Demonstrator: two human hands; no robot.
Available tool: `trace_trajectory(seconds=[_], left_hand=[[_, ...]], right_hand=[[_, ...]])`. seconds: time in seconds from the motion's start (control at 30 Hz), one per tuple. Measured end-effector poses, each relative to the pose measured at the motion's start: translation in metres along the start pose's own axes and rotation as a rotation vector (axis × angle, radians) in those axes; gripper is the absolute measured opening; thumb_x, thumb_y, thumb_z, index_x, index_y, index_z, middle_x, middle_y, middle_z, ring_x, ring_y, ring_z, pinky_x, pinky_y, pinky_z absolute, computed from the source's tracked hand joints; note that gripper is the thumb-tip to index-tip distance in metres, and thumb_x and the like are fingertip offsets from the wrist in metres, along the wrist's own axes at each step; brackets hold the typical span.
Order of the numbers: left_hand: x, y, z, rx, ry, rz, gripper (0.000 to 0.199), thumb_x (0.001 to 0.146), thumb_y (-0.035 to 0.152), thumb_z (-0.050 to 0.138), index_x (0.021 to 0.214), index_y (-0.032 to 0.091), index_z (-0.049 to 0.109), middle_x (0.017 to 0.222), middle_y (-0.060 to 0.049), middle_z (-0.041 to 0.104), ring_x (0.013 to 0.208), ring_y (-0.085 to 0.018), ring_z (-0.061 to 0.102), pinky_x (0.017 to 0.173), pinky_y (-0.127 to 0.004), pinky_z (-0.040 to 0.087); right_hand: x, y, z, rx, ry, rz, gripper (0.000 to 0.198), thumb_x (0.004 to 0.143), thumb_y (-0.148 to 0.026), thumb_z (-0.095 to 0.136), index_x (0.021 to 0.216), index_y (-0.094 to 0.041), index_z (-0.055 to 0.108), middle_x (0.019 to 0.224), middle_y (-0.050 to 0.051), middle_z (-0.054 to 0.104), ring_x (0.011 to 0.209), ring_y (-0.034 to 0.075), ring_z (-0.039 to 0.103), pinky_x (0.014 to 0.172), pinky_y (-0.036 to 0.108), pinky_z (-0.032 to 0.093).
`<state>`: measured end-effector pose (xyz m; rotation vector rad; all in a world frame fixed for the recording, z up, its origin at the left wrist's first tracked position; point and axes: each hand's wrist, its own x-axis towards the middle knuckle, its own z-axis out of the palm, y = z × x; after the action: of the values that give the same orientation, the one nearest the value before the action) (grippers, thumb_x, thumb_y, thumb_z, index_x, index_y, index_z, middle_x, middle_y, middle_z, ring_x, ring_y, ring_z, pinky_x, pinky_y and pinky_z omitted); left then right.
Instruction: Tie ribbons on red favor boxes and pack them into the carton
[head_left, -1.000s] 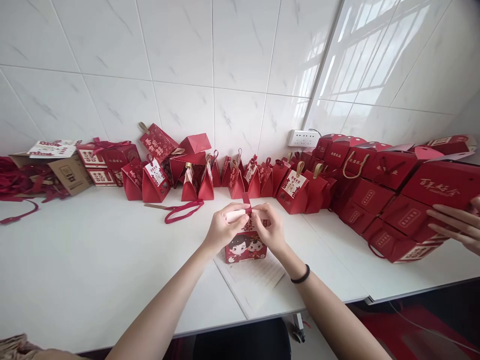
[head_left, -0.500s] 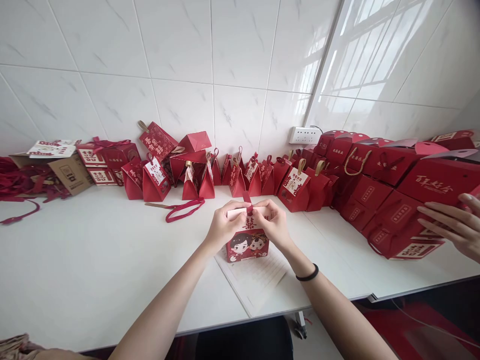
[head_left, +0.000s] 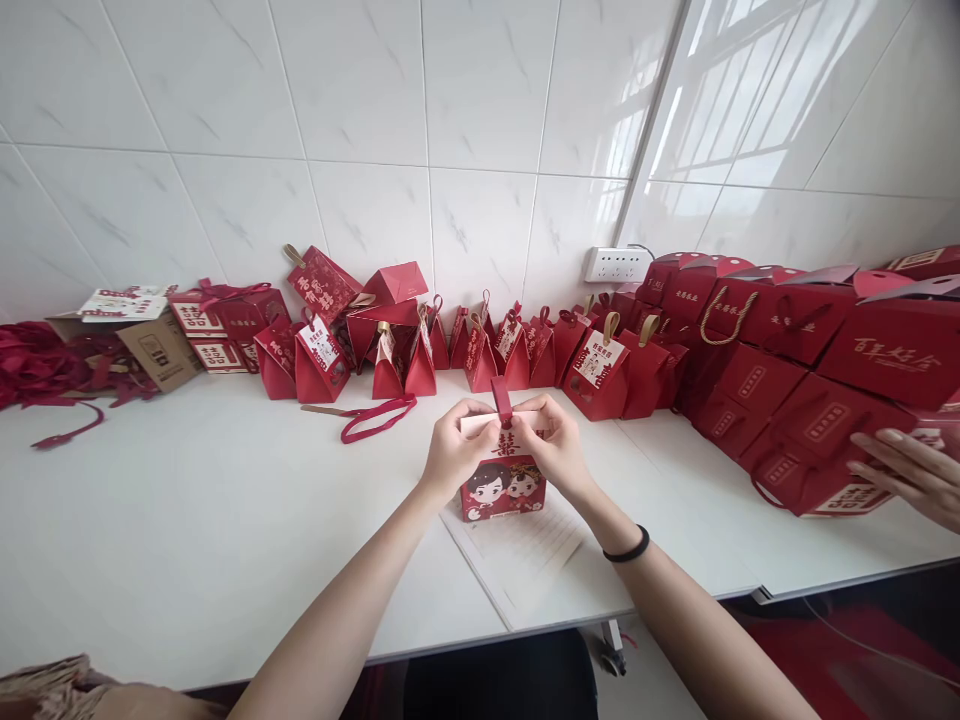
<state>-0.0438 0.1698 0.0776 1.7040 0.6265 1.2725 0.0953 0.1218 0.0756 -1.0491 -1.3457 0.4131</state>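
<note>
A small red and white gift box (head_left: 504,488) with two cartoon figures stands upright in front of me on a sheet of lined paper (head_left: 525,560). My left hand (head_left: 459,445) pinches the left side of its top edge. On the right side, my right hand (head_left: 551,440) grips the same edge, with both thumbs facing me and close together. Between my hands a red ribbon loop (head_left: 501,397) sticks up from the top. My fingertips behind the box are hidden.
Several finished red gift boxes (head_left: 596,370) line the wall. Larger red boxes (head_left: 825,350) are stacked at right, with another person's hand (head_left: 911,470) touching them. A loose ribbon (head_left: 375,418) lies on the white table (head_left: 225,520). A cardboard box (head_left: 161,352) stands at left.
The ribbon loop shows as a fuller loop above the box, while both hands keep their hold. My view has shifted slightly. The other person's hand has moved lower on the stacked boxes.
</note>
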Motion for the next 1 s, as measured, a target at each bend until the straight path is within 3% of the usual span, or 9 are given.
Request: trace_trajectory(seconds=[0.1, 0.43, 0.77, 1.0], left_hand=[[0.0, 0.001, -0.001, 0.047, -0.038, 0.027, 0.021, 0.071, 0.035, 0.064, 0.071, 0.015, 0.058, 0.061, 0.001, 0.057, 0.055, -0.01, 0.052, 0.051, -0.019, 0.041], [0.001, 0.01, -0.001, 0.109, -0.044, 0.027, 0.021, 0.072, 0.035, 0.061, 0.073, 0.014, 0.062, 0.057, 0.001, 0.058, 0.05, -0.01, 0.05, 0.048, -0.019, 0.041], [0.0, 0.007, -0.002, 0.122, 0.004, 0.038, 0.022, 0.073, 0.037, 0.061, 0.072, 0.015, 0.062, 0.063, -0.001, 0.06, 0.06, -0.013, 0.055, 0.053, -0.02, 0.044], [0.001, 0.011, -0.003, 0.176, -0.016, 0.053, 0.021, 0.074, 0.035, 0.059, 0.072, 0.015, 0.061, 0.067, -0.002, 0.062, 0.065, -0.014, 0.057, 0.06, -0.022, 0.046]], right_hand=[[-0.001, -0.001, 0.0, 0.01, 0.012, -0.014, 0.021, 0.079, -0.039, 0.059, 0.078, -0.018, 0.055, 0.069, 0.0, 0.058, 0.054, 0.012, 0.049, 0.048, 0.021, 0.039], [0.0, -0.001, 0.0, 0.028, -0.001, 0.01, 0.022, 0.078, -0.04, 0.059, 0.076, -0.019, 0.054, 0.064, -0.001, 0.056, 0.052, 0.012, 0.049, 0.046, 0.022, 0.038], [0.0, -0.007, 0.001, 0.025, 0.02, -0.056, 0.019, 0.079, -0.038, 0.059, 0.077, -0.019, 0.056, 0.071, 0.0, 0.06, 0.062, 0.014, 0.055, 0.056, 0.024, 0.045], [-0.001, -0.004, 0.002, 0.018, 0.033, -0.037, 0.021, 0.08, -0.04, 0.058, 0.078, -0.019, 0.054, 0.068, -0.001, 0.057, 0.057, 0.013, 0.052, 0.052, 0.024, 0.042]])
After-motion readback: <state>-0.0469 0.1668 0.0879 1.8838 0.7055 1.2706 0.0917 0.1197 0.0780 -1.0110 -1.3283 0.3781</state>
